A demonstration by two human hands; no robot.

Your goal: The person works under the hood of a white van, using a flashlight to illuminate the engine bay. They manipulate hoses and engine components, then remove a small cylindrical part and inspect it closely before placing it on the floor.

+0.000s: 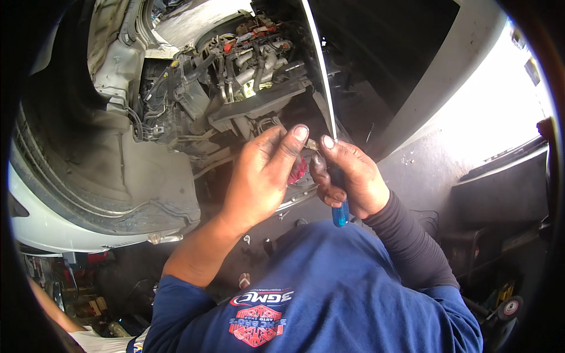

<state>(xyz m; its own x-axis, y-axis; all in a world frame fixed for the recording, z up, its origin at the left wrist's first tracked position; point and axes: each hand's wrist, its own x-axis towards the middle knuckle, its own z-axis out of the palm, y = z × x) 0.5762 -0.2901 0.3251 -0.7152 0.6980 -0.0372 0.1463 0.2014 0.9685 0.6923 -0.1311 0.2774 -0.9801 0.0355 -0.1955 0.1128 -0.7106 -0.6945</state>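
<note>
My right hand [356,179] is closed round a screwdriver with a blue handle [340,215] that sticks out below my fingers. Its long pale shaft [322,65] rises past my thumb to the top edge of the view. Close beside it, my left hand [262,170] is closed, with thumb and forefinger pinched together. A small brownish piece [312,143] shows between the two thumb tips; it is too small to name. Something red [298,170] appears just behind my left fingers, mostly hidden by them.
An exposed engine [253,65] lies beyond my hands, with a dark wheel-arch liner [129,170] and pale body panel [59,226] at left. Another person's arm [56,306] enters at lower left. A small wheel [511,308] stands at lower right. Small parts lie on the floor [247,240].
</note>
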